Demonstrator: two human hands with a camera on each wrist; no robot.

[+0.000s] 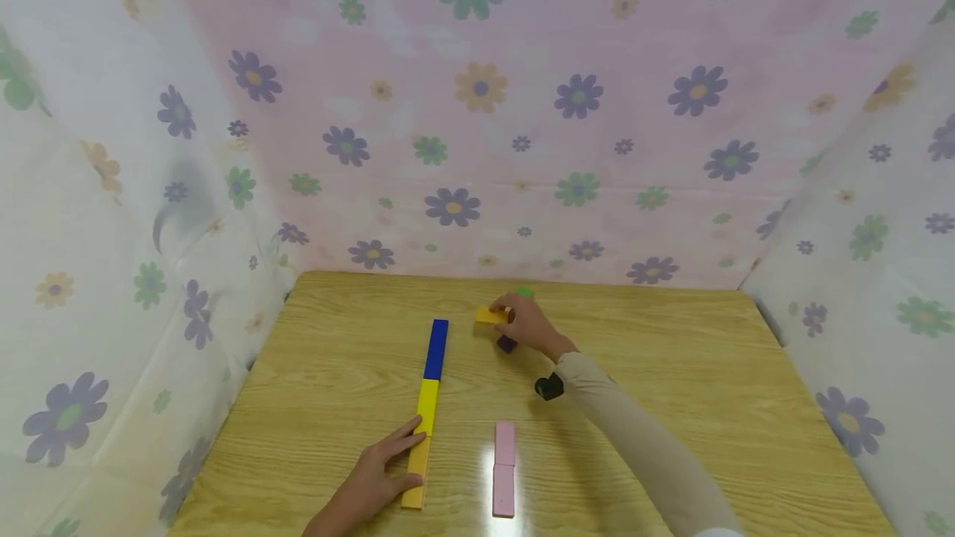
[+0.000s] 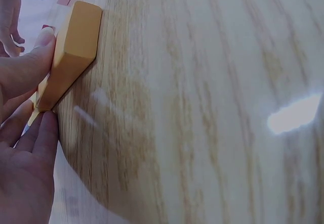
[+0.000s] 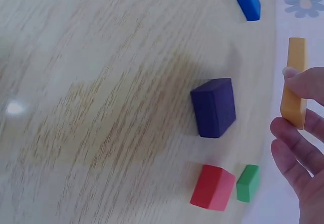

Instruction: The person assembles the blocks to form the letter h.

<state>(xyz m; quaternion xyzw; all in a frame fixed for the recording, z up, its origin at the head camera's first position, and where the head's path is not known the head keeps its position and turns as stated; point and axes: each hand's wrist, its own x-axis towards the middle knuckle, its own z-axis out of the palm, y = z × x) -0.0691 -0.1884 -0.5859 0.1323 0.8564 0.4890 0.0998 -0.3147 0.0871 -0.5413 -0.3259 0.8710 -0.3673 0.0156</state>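
A row of flat blocks runs away from me on the table: an orange block [image 1: 416, 475] nearest, a yellow block [image 1: 428, 400], then a blue block [image 1: 436, 349] at the far end. My left hand [image 1: 376, 471] rests against the row's left side, its thumb at the orange block and its fingertips on the yellow one. Beyond the row's far end, to its right, my right hand [image 1: 528, 326] pinches a yellow-orange block [image 3: 294, 82] between thumb and fingers, above the table. Below that hand stand a dark purple block [image 3: 214, 107], a red block [image 3: 213, 187] and a green block [image 3: 248, 183].
Two pink blocks [image 1: 504, 468] lie end to end right of the row. A black device [image 1: 550, 386] sits at my right wrist. Flowered cloth [image 1: 477, 147] closes off the back and both sides of the wooden table [image 1: 671, 404].
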